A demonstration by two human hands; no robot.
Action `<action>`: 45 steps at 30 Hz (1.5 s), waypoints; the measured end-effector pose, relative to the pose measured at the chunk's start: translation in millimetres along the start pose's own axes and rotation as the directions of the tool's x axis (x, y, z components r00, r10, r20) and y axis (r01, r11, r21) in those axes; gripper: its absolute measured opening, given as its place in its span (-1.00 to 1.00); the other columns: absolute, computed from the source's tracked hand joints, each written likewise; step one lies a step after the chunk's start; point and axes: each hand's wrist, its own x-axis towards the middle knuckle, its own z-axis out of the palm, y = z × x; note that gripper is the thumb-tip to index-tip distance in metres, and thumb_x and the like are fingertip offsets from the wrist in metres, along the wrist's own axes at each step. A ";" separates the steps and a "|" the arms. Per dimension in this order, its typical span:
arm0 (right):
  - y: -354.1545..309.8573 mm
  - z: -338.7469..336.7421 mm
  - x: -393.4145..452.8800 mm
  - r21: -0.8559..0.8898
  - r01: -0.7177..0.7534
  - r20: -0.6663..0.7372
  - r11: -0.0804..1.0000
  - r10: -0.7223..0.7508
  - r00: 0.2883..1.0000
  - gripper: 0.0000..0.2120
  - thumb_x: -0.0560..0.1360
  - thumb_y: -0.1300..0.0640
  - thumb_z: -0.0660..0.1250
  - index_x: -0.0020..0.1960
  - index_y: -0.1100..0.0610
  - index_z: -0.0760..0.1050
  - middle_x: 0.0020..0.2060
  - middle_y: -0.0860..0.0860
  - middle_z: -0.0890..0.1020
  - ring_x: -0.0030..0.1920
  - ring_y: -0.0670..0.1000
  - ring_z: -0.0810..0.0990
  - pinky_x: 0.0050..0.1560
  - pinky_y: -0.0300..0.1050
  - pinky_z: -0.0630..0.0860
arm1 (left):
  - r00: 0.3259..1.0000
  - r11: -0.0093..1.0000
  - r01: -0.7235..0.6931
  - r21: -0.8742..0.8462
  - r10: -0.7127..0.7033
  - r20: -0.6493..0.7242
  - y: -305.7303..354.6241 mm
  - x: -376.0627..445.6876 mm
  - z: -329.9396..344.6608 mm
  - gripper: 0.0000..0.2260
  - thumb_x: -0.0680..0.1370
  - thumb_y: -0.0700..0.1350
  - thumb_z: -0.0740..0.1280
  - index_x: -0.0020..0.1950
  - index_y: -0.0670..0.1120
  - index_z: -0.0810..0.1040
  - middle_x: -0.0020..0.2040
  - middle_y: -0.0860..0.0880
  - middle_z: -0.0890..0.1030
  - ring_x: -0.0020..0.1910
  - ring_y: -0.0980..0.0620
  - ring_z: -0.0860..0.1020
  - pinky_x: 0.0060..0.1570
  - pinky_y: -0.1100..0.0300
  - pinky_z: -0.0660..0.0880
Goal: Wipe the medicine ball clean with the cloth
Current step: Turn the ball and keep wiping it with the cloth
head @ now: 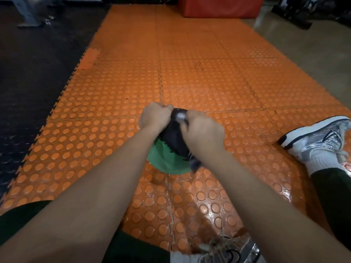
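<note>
A green medicine ball (167,164) rests on the orange studded floor mat (190,76) between my forearms. A dark cloth (173,137) is draped over its top and far side, with a frayed corner hanging down at the right. My left hand (154,116) grips the cloth at the ball's upper left. My right hand (203,132) clutches the cloth on the ball's right side and looks blurred by motion. Most of the ball is hidden under the cloth and my hands.
My legs in dark trousers and silver-white sneakers (315,139) lie to the right and at the bottom. Black rubber flooring (38,73) borders the mat on the left. A red padded box (220,6) stands at the far end, with concrete floor at the right.
</note>
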 end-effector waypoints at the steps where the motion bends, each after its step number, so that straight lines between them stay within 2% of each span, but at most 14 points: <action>1: 8.1 -1.3 18.6 0.033 -0.067 0.040 0.997 0.066 0.997 -0.69 0.60 -0.05 0.06 0.06 0.14 0.46 -0.04 0.11 0.60 -0.05 0.16 0.57 -0.26 -0.11 0.24 | 1.000 1.000 -0.015 -0.001 0.015 -0.007 -0.5 -1.6 1.1 -0.73 0.53 0.08 0.21 -0.10 -0.05 0.63 -0.17 -0.05 0.58 -0.12 -0.13 0.53 -0.22 0.17 0.37; 5: 16.3 -7.3 56.6 0.009 -0.192 0.207 0.981 0.186 0.960 -0.70 0.59 0.01 0.10 0.09 0.17 0.48 0.04 0.17 0.60 0.00 0.19 0.56 -0.20 -0.11 0.30 | 0.999 0.999 -0.027 0.025 0.027 -0.019 4.1 -2.5 5.3 -0.72 0.52 0.08 0.22 -0.07 -0.04 0.66 -0.14 -0.07 0.62 -0.14 -0.13 0.53 -0.22 0.15 0.41; 9: 0.4 -7.3 20.8 -0.041 -0.072 0.075 0.997 0.075 0.994 -0.77 0.59 0.09 0.08 0.11 0.16 0.45 0.01 0.13 0.60 0.00 0.19 0.58 -0.24 -0.12 0.27 | 1.000 0.998 0.016 0.052 -0.017 0.012 11.6 4.7 6.1 -0.67 0.48 0.08 0.25 -0.38 -0.10 0.49 -0.35 -0.06 0.52 -0.26 -0.12 0.51 -0.33 0.17 0.33; 14: -13.8 -2.8 -42.6 0.167 0.046 0.144 0.985 -0.070 0.987 -0.82 0.57 -0.02 0.10 -0.11 0.06 0.34 -0.06 0.09 0.57 -0.04 0.16 0.54 -0.27 -0.10 0.24 | 1.000 0.999 -0.007 0.053 0.006 0.013 12.3 2.7 5.9 -0.70 0.49 0.08 0.25 -0.27 -0.11 0.56 -0.23 -0.10 0.56 -0.13 -0.15 0.54 -0.23 0.15 0.32; 16: -4.9 -6.3 -37.8 0.470 -0.162 0.264 0.868 0.037 0.964 -0.77 0.54 -0.02 0.20 -0.24 0.08 0.36 -0.25 0.10 0.56 -0.19 0.13 0.53 -0.29 -0.10 0.28 | 1.000 0.998 -0.031 0.058 0.031 0.002 9.9 -0.6 5.3 -0.73 0.51 0.09 0.23 -0.15 -0.06 0.61 -0.13 -0.10 0.60 -0.04 -0.15 0.55 -0.19 0.16 0.34; 18: 13.3 -12.7 -20.1 0.703 -0.423 0.410 0.571 0.160 0.898 -0.85 0.50 0.06 0.28 -0.19 0.13 0.44 -0.30 0.08 0.55 -0.28 0.08 0.53 -0.26 -0.09 0.37 | 0.999 0.999 -0.033 0.041 0.033 -0.007 6.7 -2.9 4.4 -0.73 0.53 0.11 0.23 -0.01 0.00 0.63 -0.02 -0.07 0.62 0.02 -0.14 0.55 -0.14 0.16 0.37; 21: 37.8 -25.6 14.9 0.780 -0.519 0.459 0.349 0.244 0.854 -0.71 0.33 0.06 0.30 -0.02 0.18 0.39 -0.26 0.08 0.49 -0.32 0.05 0.50 -0.32 -0.15 0.42 | 0.999 1.000 -0.028 0.007 0.028 -0.017 3.4 -3.6 2.8 -0.71 0.53 0.13 0.22 0.05 0.01 0.64 0.03 -0.07 0.63 0.04 -0.15 0.55 -0.06 0.12 0.41; 25: 36.1 -29.1 64.0 0.740 -0.429 0.364 0.518 0.228 0.903 -0.93 0.39 0.17 0.27 -0.25 0.11 0.40 -0.37 0.09 0.39 -0.33 0.05 0.39 -0.37 -0.17 0.24 | 0.999 0.999 -0.038 0.034 0.038 -0.009 5.3 -4.5 4.1 -0.72 0.53 0.10 0.22 -0.08 -0.02 0.64 -0.16 -0.07 0.61 -0.07 -0.15 0.57 -0.24 0.16 0.36; 27: 21.7 -14.6 71.4 0.487 -0.352 0.348 0.799 0.192 0.917 -0.83 0.51 0.13 0.22 -0.14 0.18 0.53 -0.23 0.18 0.52 -0.18 0.12 0.50 -0.32 -0.13 0.30 | 0.999 0.997 -0.039 0.063 0.041 -0.020 9.3 -6.7 7.1 -0.73 0.52 0.09 0.22 -0.07 -0.02 0.65 -0.17 -0.08 0.61 -0.08 -0.15 0.57 -0.26 0.18 0.35; 29: 10.1 2.4 66.7 0.294 -0.285 0.248 0.912 0.215 0.944 -0.73 0.57 0.14 0.12 0.03 0.25 0.54 0.00 0.21 0.57 -0.01 0.18 0.54 -0.22 -0.14 0.31 | 0.999 0.994 -0.032 0.103 0.035 -0.025 12.7 -7.9 10.8 -0.72 0.52 0.09 0.21 -0.06 -0.02 0.65 -0.16 -0.09 0.61 -0.10 -0.15 0.57 -0.24 0.17 0.36; 32: 1.8 7.4 52.0 0.278 -0.284 0.139 0.918 0.254 0.957 -0.71 0.58 0.13 0.08 0.09 0.27 0.49 0.10 0.22 0.50 0.02 0.22 0.53 -0.17 -0.12 0.31 | 1.000 0.993 0.003 0.115 -0.001 -0.020 14.9 -7.7 12.6 -0.70 0.52 0.10 0.21 -0.09 -0.05 0.65 -0.24 -0.06 0.56 -0.20 -0.12 0.52 -0.27 0.17 0.35; 36: -3.1 -0.9 25.5 0.241 -0.248 0.021 0.938 0.250 0.968 -0.71 0.59 0.10 0.08 0.17 0.25 0.43 0.18 0.19 0.39 0.02 0.22 0.51 -0.11 -0.05 0.33 | 1.000 0.992 0.006 0.125 -0.003 -0.020 16.9 -7.1 13.9 -0.69 0.50 0.13 0.24 -0.10 -0.07 0.65 -0.17 -0.09 0.60 -0.07 -0.16 0.58 -0.23 0.17 0.35; 42: -28.6 11.1 -35.5 0.209 -0.041 -0.188 0.977 0.082 0.979 -0.85 0.30 0.31 0.44 -0.18 0.26 0.50 -0.27 0.16 0.49 -0.44 0.12 0.47 -0.44 -0.24 0.16 | 1.000 0.997 0.015 0.074 -0.015 -0.005 17.2 -5.1 7.0 -0.73 0.50 0.07 0.24 -0.08 -0.07 0.65 -0.07 -0.12 0.64 -0.14 -0.13 0.52 -0.21 0.18 0.35; 45: -19.4 7.7 -25.0 0.248 -0.033 -0.121 0.968 0.065 0.990 -0.90 0.50 0.24 0.25 -0.01 0.25 0.46 -0.09 0.15 0.46 -0.19 0.13 0.51 -0.30 -0.19 0.29 | 0.999 0.996 -0.054 0.078 0.054 -0.006 11.7 -10.7 5.8 -0.74 0.52 0.07 0.24 -0.01 -0.01 0.66 -0.03 -0.12 0.64 -0.06 -0.15 0.55 -0.21 0.17 0.36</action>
